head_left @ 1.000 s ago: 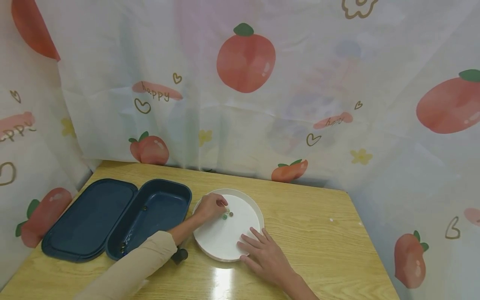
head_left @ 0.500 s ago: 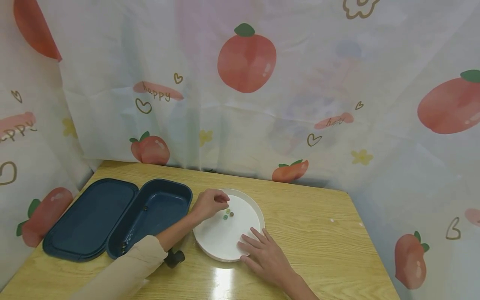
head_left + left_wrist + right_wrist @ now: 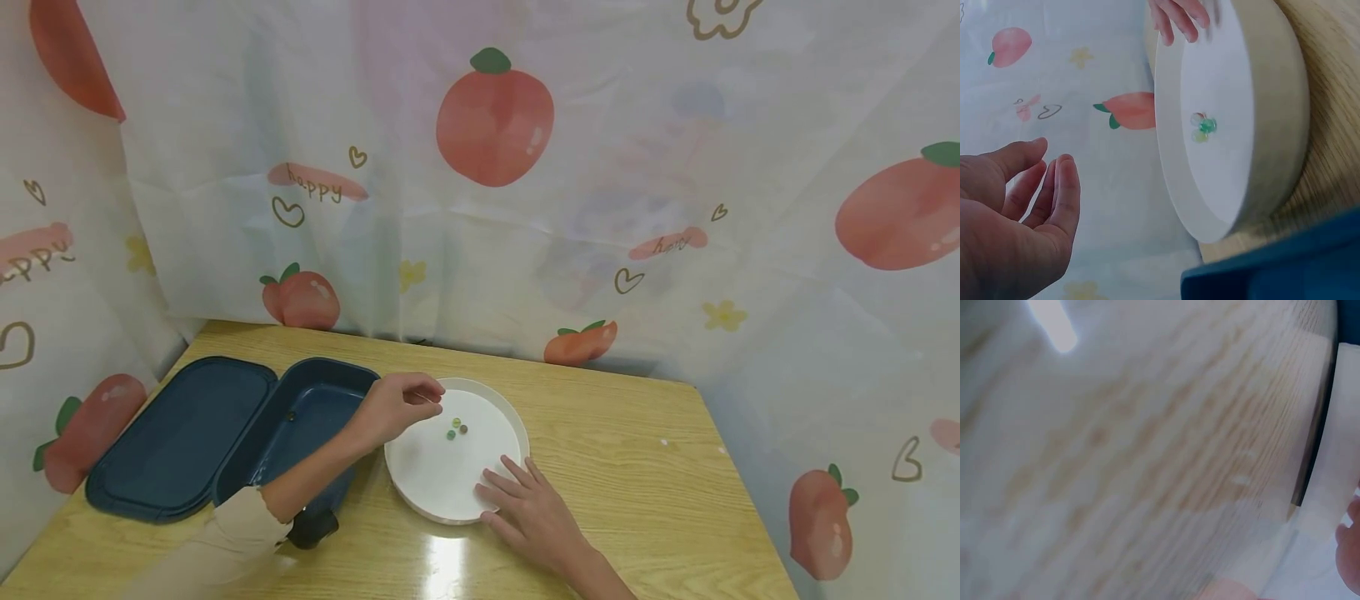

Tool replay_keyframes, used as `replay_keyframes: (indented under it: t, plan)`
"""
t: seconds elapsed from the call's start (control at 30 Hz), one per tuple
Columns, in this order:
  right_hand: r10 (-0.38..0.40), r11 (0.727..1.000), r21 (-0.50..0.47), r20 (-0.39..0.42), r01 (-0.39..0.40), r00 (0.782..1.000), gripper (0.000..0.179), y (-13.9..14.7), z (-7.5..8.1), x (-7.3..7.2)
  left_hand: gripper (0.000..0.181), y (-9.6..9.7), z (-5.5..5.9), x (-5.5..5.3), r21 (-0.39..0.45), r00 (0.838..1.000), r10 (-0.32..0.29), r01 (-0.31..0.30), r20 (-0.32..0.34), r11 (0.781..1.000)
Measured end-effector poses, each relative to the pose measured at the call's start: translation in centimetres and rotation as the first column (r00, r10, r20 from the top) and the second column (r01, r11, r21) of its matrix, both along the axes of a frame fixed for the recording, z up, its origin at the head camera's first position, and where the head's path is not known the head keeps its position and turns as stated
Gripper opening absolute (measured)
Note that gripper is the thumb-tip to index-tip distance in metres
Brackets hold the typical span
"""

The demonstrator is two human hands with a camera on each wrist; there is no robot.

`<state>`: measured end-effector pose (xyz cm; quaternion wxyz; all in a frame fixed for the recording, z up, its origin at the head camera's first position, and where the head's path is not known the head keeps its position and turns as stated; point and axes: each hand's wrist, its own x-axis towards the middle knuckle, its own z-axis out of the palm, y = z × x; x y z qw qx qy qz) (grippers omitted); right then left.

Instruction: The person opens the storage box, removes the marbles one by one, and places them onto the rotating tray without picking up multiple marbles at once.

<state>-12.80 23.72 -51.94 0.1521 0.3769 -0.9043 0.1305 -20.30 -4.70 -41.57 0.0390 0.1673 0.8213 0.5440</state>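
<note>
Three small glass marbles [image 3: 451, 435], green, yellow-green and brownish, lie close together on a round white tray [image 3: 420, 479] with a raised rim. My left hand [image 3: 397, 408] is raised over the tray's left edge. In the left wrist view its thumb and loosely bent fingers [image 3: 1067, 181] stand a little apart with nothing between them. My right hand [image 3: 528, 508] rests on the tray's lower right rim, fingers spread. Only fingertips [image 3: 1350, 562] of it show in the right wrist view.
Left of the tray stands a deep dark-blue box [image 3: 322, 371], partly behind my left arm, with a small marble [image 3: 291, 415] in it. A flat dark-blue lid [image 3: 180, 433] lies beside it. A fruit-print curtain [image 3: 495, 250] hangs behind the wooden table [image 3: 622, 433].
My left hand has risen from beside the marbles and drawn back left toward the blue box. The three marbles stay in place on the tray. My right hand has not moved.
</note>
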Motion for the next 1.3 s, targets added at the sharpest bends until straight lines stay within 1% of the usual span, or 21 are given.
replay_keyframes:
  t: [0.13,0.33,0.53,0.63,0.77,0.87,1.0,1.1,1.3]
  plan:
    - [-0.001,1.0,0.0,-0.001,0.001,1.0,0.035,0.0,-0.1,0.0,0.021,-1.6,-0.2,0.5,0.015,1.0,-0.021,0.021,0.002,1.0]
    - [0.002,1.0,-0.009,-0.013,-0.002,1.0,0.035,0.1,-0.2,0.0,0.027,-4.5,-1.1,1.3,0.031,0.999,-0.045,0.044,0.02,0.999]
    - [0.004,1.0,-0.008,-0.012,-0.004,1.0,0.035,0.0,-0.1,0.0,0.027,-7.3,-2.0,2.1,-0.009,1.0,-0.028,0.027,-0.012,1.0]
    - [0.005,1.0,-0.01,-0.01,-0.005,1.0,0.035,0.0,-0.1,0.0,0.031,-8.7,-2.6,2.5,-0.022,1.0,-0.024,0.024,-0.001,0.999]
    - [0.008,1.0,-0.006,-0.019,-0.008,1.0,0.035,0.0,-0.1,0.0,0.037,-10.1,-3.5,2.9,-0.039,0.999,-0.038,0.039,0.032,0.998]
    - [0.01,1.0,-0.01,-0.024,-0.01,1.0,0.036,0.0,-0.1,0.0,0.038,-11.0,-3.9,3.2,-0.04,0.996,-0.076,0.078,0.057,0.996]
    - [0.01,1.0,-0.012,-0.03,-0.01,1.0,0.036,0.0,-0.2,0.1,0.042,-11.9,-4.5,3.4,-0.028,0.985,-0.143,0.146,0.097,0.989]
    - [0.006,1.0,-0.003,-0.031,-0.006,1.0,0.036,0.0,-0.2,0.1,0.043,-12.5,-5.0,3.5,-0.022,0.972,-0.191,0.195,0.135,0.98]
    - [-0.001,1.0,0.006,-0.025,0.001,1.0,0.035,0.0,-0.1,0.1,0.042,-13.4,-5.7,3.7,-0.044,0.944,-0.263,0.276,0.198,0.96]
